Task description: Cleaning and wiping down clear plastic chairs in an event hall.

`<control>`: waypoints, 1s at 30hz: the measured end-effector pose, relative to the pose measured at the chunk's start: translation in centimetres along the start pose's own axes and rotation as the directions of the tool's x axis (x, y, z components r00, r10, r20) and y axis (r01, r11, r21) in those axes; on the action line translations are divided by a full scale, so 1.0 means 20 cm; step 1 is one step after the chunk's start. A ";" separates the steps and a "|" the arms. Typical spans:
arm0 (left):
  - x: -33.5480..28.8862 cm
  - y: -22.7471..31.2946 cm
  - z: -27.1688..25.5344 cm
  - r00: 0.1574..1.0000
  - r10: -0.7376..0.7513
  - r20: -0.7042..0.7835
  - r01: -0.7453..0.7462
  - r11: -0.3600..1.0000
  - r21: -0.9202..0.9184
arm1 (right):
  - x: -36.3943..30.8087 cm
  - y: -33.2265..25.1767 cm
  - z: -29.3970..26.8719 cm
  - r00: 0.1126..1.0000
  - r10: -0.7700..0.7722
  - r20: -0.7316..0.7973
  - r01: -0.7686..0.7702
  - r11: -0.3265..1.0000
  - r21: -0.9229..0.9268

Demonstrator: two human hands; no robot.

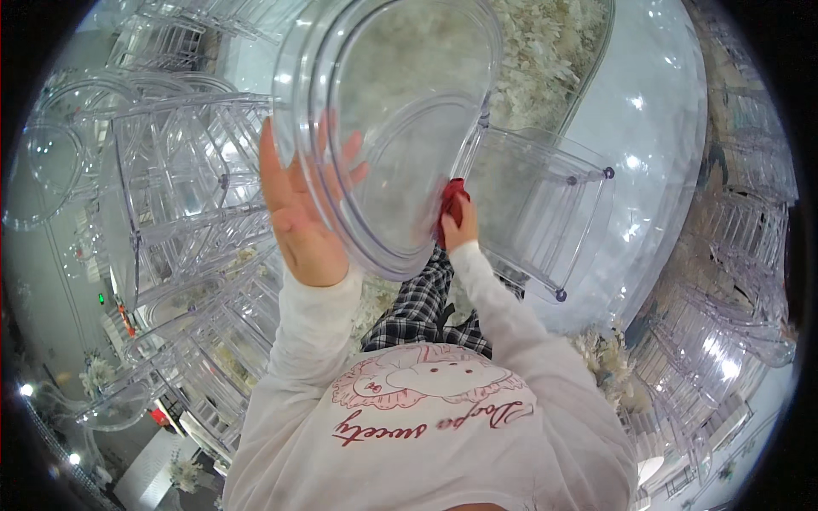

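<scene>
A clear plastic chair with a rounded, oval back is right in front of me. Its legs stick out to the right, so it appears tipped over. My left hand is at the left rim of the back, fingers spread, and some of them show through or against the clear plastic. Whether its palm presses on the rim I cannot tell. In my right hand is a bunched red cloth, held at the lower right edge of the chair back. The cloth is slightly blurred.
Many clear chairs are stacked close on my left, and more stacked chairs line the right. A glossy white curved surface lies beyond the chair legs. Pale dried-looking flowers fill a bed at the far side.
</scene>
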State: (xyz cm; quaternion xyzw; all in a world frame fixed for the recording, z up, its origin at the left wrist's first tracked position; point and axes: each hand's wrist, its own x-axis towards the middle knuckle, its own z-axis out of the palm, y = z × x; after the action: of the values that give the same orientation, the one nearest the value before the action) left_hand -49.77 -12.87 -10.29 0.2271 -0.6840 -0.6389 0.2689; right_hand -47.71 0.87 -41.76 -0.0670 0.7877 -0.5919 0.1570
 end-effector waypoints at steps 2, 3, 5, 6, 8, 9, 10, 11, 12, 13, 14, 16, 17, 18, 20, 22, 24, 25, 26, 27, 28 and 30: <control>-0.01 -0.01 -0.01 1.000 0.023 -0.012 -0.023 1.000 -0.008 | -0.12 -0.46 -0.12 0.989 -0.148 0.028 0.150 0.984 -0.096; -0.01 0.00 0.00 1.000 0.009 -0.001 -0.009 1.000 -0.011 | -0.13 -0.69 -0.17 0.977 -0.206 0.044 0.209 0.976 -0.057; 0.00 -0.01 0.02 1.000 0.028 -0.006 -0.028 1.000 -0.012 | -0.06 -0.98 -0.25 0.869 -0.484 0.104 0.483 0.875 0.036; 0.00 0.00 0.03 0.999 0.019 -0.029 -0.020 0.999 -0.043 | 0.00 -1.10 -0.25 0.770 -0.631 0.089 0.634 0.774 0.003; 0.02 -0.04 0.02 0.994 0.095 -0.047 -0.097 0.995 -0.031 | 0.18 -1.15 -0.18 0.529 -0.848 0.002 0.846 0.528 -0.073; 0.04 -0.05 0.01 0.983 0.172 -0.069 -0.174 0.985 -0.018 | 0.30 -1.12 -0.14 0.401 -0.913 -0.073 0.903 0.407 -0.135; 0.03 -0.04 -0.01 0.992 0.123 -0.017 -0.123 0.992 -0.001 | 0.43 -1.08 -0.13 0.530 -0.845 -0.071 0.810 0.529 -0.252; 0.02 -0.03 -0.01 0.993 0.119 -0.007 -0.119 0.993 0.001 | 0.56 -1.01 -0.11 0.646 -0.759 -0.086 0.694 0.631 -0.347; 0.01 -0.03 0.00 0.994 0.110 -0.007 -0.110 0.994 -0.012 | 0.68 -0.91 -0.14 0.723 -0.656 -0.215 0.563 0.741 -0.367; 0.00 -0.01 0.00 0.993 0.114 -0.016 -0.114 0.993 0.013 | 0.78 -0.81 -0.15 0.773 -0.529 -0.350 0.429 0.842 -0.327; 0.00 -0.04 0.00 0.993 0.120 0.021 -0.120 0.993 -0.019 | 0.84 -0.59 -0.22 0.870 -0.380 -0.314 0.314 0.918 -0.243; 0.01 -0.07 -0.02 0.992 0.116 0.041 -0.114 0.992 -0.049 | 0.75 -0.14 -0.38 0.977 -0.006 -0.213 0.003 1.000 -0.011; 0.01 -0.07 -0.03 0.992 0.116 0.046 -0.112 0.991 -0.073 | 0.62 0.06 -0.48 0.967 0.002 -0.254 -0.025 0.996 -0.089; 0.02 -0.10 -0.11 0.994 0.078 0.082 -0.064 0.985 -0.160 | 0.44 0.05 -0.58 0.971 -0.015 -0.239 -0.049 0.964 -0.260; 0.09 -0.21 -0.16 0.976 0.067 0.209 0.051 0.856 -0.514 | 0.16 0.50 -0.87 0.843 0.234 -0.484 -0.108 0.956 0.274; 0.11 -0.27 -0.10 0.987 -0.106 0.124 0.139 0.945 -0.297 | -0.02 0.61 -1.11 0.755 0.325 -0.569 -0.174 0.937 0.303; 0.19 -0.43 -0.07 0.954 -0.126 0.271 0.203 0.938 -0.282 | -0.09 0.69 -1.34 0.721 0.539 -0.436 -0.323 0.818 0.477; 0.22 -0.51 -0.07 0.915 -0.136 0.379 0.243 0.938 -0.249 | -0.06 0.59 -1.40 0.711 0.689 -0.140 -0.364 0.531 0.765; 0.27 -0.56 -0.04 0.914 -0.124 0.386 0.233 0.940 -0.248 | -0.04 0.49 -1.44 0.767 0.584 0.266 -0.472 0.233 0.850; 0.30 -0.60 0.01 0.875 -0.190 0.446 0.367 0.862 -0.351 | -0.05 0.48 -1.48 0.775 0.581 0.249 -0.455 0.240 0.857; 0.31 -0.61 0.06 0.822 -0.245 0.514 0.495 0.753 -0.433 | -0.02 0.47 -1.54 0.780 0.582 0.231 -0.439 0.246 0.864; 0.27 -0.56 0.08 0.831 -0.248 0.499 0.489 0.753 -0.440 | 0.10 0.39 -1.41 0.790 0.577 0.207 -0.413 0.252 0.875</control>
State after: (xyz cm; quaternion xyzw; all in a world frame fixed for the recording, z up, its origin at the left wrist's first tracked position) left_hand -55.29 -16.05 -21.02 0.1341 -0.4510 -0.8816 0.0383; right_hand -58.09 28.28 -42.43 0.3234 0.3427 -0.8353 0.2833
